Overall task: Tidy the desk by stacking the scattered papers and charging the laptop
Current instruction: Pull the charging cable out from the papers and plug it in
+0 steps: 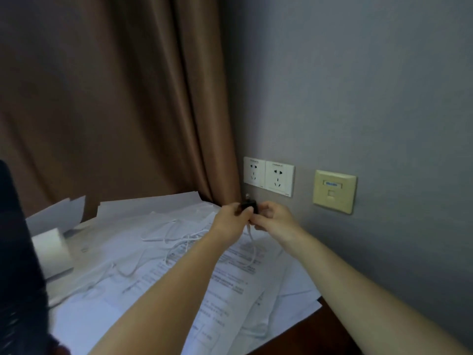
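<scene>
A small black charger plug (248,204) with metal prongs pointing up is held just below the wall sockets (268,176). My left hand (229,219) grips the plug's left side. My right hand (272,216) pinches the white cable (252,242) where it meets the plug. The cable trails down and loops across scattered white printed papers (179,272) covering the desk. A dark shape at the far left edge, perhaps the laptop (18,252), is blurred.
A beige network outlet plate (334,191) sits on the grey wall right of the sockets. A brown curtain (115,98) hangs behind the desk. A white block (51,245) lies at the left. The dark wooden desk edge (325,311) shows at the lower right.
</scene>
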The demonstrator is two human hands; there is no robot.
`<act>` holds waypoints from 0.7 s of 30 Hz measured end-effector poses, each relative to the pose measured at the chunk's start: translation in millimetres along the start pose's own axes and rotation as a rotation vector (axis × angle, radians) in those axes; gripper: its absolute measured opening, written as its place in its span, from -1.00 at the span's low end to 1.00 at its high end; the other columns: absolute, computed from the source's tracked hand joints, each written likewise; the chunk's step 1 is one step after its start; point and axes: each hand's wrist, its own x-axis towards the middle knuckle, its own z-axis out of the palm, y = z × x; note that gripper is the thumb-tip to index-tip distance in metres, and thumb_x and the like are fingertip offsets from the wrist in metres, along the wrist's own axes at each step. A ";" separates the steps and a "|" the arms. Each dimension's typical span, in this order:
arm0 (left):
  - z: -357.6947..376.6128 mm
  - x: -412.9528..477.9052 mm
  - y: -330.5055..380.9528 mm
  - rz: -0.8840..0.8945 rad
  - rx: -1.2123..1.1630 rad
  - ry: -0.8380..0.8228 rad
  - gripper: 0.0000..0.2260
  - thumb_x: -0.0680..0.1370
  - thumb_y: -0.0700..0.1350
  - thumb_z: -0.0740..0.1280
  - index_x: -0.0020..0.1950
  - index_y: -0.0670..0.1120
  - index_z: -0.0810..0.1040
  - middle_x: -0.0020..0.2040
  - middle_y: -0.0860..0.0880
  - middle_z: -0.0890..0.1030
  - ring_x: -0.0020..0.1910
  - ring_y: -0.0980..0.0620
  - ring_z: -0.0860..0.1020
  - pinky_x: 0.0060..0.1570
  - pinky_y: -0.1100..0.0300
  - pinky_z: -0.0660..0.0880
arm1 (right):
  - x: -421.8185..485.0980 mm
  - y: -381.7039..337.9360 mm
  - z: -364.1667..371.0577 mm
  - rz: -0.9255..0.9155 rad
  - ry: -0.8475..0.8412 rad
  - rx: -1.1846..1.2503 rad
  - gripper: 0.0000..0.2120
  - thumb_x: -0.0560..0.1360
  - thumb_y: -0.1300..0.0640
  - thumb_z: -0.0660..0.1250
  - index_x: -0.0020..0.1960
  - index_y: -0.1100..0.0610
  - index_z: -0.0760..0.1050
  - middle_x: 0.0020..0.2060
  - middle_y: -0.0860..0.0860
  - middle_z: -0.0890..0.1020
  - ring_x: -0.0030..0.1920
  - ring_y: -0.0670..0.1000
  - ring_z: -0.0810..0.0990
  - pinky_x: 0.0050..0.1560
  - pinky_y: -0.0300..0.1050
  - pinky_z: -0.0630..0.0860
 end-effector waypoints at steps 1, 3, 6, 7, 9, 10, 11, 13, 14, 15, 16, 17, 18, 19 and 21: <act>3.4 4.6 -0.1 -0.004 -0.015 0.028 -0.76 0.61 -0.10 0.25 0.16 -0.23 0.57 -0.02 -0.15 0.62 -0.04 -0.02 0.53 -0.11 0.26 0.35 | 1.5 0.8 -0.8 -0.009 0.014 0.024 -0.86 0.49 0.26 0.36 0.03 0.19 0.47 -0.20 0.04 0.61 -0.12 0.02 0.59 0.00 -0.16 0.54; 9.5 12.0 1.8 -0.018 -0.038 0.066 -0.76 0.61 -0.09 0.26 0.17 -0.22 0.53 -0.03 -0.12 0.59 -0.06 0.00 0.51 -0.12 0.26 0.34 | 5.5 3.3 -2.9 -0.038 0.039 0.024 -0.93 0.53 0.26 0.32 -0.02 0.14 0.52 -0.23 0.01 0.61 -0.12 0.00 0.58 0.00 -0.17 0.53; 19.3 24.2 1.4 0.016 -0.005 0.097 -0.79 0.60 -0.09 0.27 0.16 -0.19 0.47 -0.01 -0.10 0.59 -0.01 -0.05 0.56 -0.08 0.16 0.44 | 12.3 15.2 -4.3 -0.065 0.117 0.004 -0.84 0.56 0.23 0.26 -0.12 0.02 0.52 -0.23 -0.02 0.60 -0.18 -0.08 0.56 -0.13 -0.25 0.48; 22.2 28.2 1.3 0.031 0.004 0.097 -0.80 0.60 -0.08 0.28 0.14 -0.17 0.46 0.02 -0.12 0.61 0.01 -0.09 0.59 -0.02 0.08 0.50 | 14.2 22.2 -4.1 -0.056 0.143 -0.001 -0.86 0.57 0.21 0.24 -0.10 0.04 0.53 -0.21 -0.03 0.60 -0.18 -0.12 0.55 -0.16 -0.29 0.46; 26.4 36.5 2.1 0.059 0.047 0.099 -0.83 0.59 -0.07 0.28 0.10 -0.14 0.44 0.03 -0.16 0.62 0.00 -0.13 0.61 0.02 0.02 0.54 | 18.7 39.5 -1.6 -0.026 0.201 -0.023 -0.86 0.59 0.18 0.22 -0.01 0.13 0.55 -0.19 -0.04 0.60 -0.18 -0.13 0.55 -0.19 -0.30 0.42; 27.3 40.7 3.5 0.075 0.084 0.099 -0.83 0.59 -0.06 0.29 0.10 -0.13 0.45 0.03 -0.15 0.62 -0.01 -0.13 0.61 0.00 0.06 0.53 | 20.4 48.0 -0.6 -0.008 0.243 -0.035 -0.85 0.59 0.19 0.21 0.00 0.16 0.56 -0.20 -0.03 0.60 -0.18 -0.10 0.55 -0.19 -0.27 0.41; 28.1 45.5 4.7 0.093 0.123 0.097 -0.82 0.58 -0.06 0.30 0.10 -0.14 0.47 0.02 -0.14 0.62 -0.01 -0.12 0.61 -0.03 0.10 0.52 | 21.9 54.2 -0.3 0.004 0.287 -0.049 -0.84 0.58 0.19 0.21 -0.02 0.17 0.57 -0.20 -0.01 0.60 -0.17 -0.07 0.54 -0.19 -0.24 0.40; 30.1 54.9 9.0 0.124 0.180 0.088 -0.79 0.56 -0.06 0.33 0.10 -0.17 0.52 0.00 -0.13 0.62 -0.01 -0.12 0.60 -0.02 0.13 0.51 | 25.3 60.1 -3.0 0.008 0.355 -0.080 -0.84 0.58 0.20 0.21 -0.07 0.15 0.57 -0.20 0.01 0.61 -0.16 -0.04 0.54 -0.17 -0.22 0.40; 31.6 59.7 10.9 0.127 0.196 0.089 -0.78 0.55 -0.05 0.35 0.09 -0.18 0.54 -0.01 -0.13 0.62 0.00 -0.12 0.59 0.01 0.12 0.51 | 27.0 61.5 -5.3 0.014 0.373 -0.095 -0.84 0.58 0.20 0.21 -0.08 0.14 0.56 -0.19 0.02 0.61 -0.15 -0.03 0.54 -0.17 -0.21 0.40; 32.8 64.3 13.0 0.123 0.211 0.098 -0.77 0.54 -0.04 0.36 0.08 -0.18 0.55 -0.02 -0.12 0.62 0.00 -0.11 0.57 0.00 0.14 0.50 | 28.1 62.4 -6.9 0.030 0.386 -0.106 -0.84 0.57 0.20 0.21 -0.07 0.13 0.57 -0.17 0.03 0.61 -0.13 -0.02 0.55 -0.16 -0.20 0.40; 34.1 68.3 16.2 0.109 0.227 0.109 -0.76 0.54 -0.04 0.37 0.09 -0.18 0.54 -0.02 -0.11 0.60 -0.01 -0.07 0.54 -0.03 0.18 0.46 | 29.0 63.2 -8.0 0.043 0.396 -0.112 -0.83 0.57 0.20 0.20 -0.06 0.13 0.57 -0.15 0.04 0.62 -0.11 -0.02 0.55 -0.12 -0.20 0.40; 35.8 72.7 19.5 0.096 0.238 0.125 -0.76 0.54 -0.05 0.37 0.10 -0.19 0.53 -0.01 -0.11 0.57 -0.03 -0.05 0.51 -0.07 0.21 0.41 | 29.6 64.0 -8.3 0.049 0.403 -0.122 -0.83 0.57 0.20 0.20 -0.05 0.13 0.57 -0.13 0.04 0.62 -0.09 -0.01 0.55 -0.10 -0.20 0.40; 38.0 77.1 22.6 0.086 0.238 0.140 -0.75 0.54 -0.07 0.37 0.12 -0.20 0.52 0.01 -0.12 0.57 -0.02 -0.06 0.50 -0.09 0.22 0.38 | 30.5 65.0 -8.0 0.051 0.405 -0.130 -0.82 0.57 0.21 0.20 -0.05 0.12 0.58 -0.12 0.04 0.62 -0.08 -0.01 0.55 -0.08 -0.20 0.39; 40.8 82.6 25.1 0.084 0.231 0.157 -0.74 0.54 -0.08 0.37 0.14 -0.22 0.51 0.05 -0.14 0.57 0.01 -0.08 0.51 -0.09 0.22 0.37 | 31.0 65.6 -7.6 0.053 0.403 -0.130 -0.82 0.57 0.21 0.19 -0.06 0.12 0.58 -0.12 0.04 0.62 -0.07 0.00 0.55 -0.08 -0.21 0.39; 45.4 92.5 30.0 0.088 0.237 0.182 -0.73 0.55 -0.10 0.36 0.16 -0.23 0.50 0.10 -0.17 0.58 0.08 -0.11 0.52 -0.09 0.23 0.37 | 31.4 65.3 -7.0 0.055 0.395 -0.107 -0.81 0.57 0.23 0.18 -0.08 0.10 0.57 -0.12 0.04 0.61 -0.06 0.00 0.55 -0.07 -0.22 0.38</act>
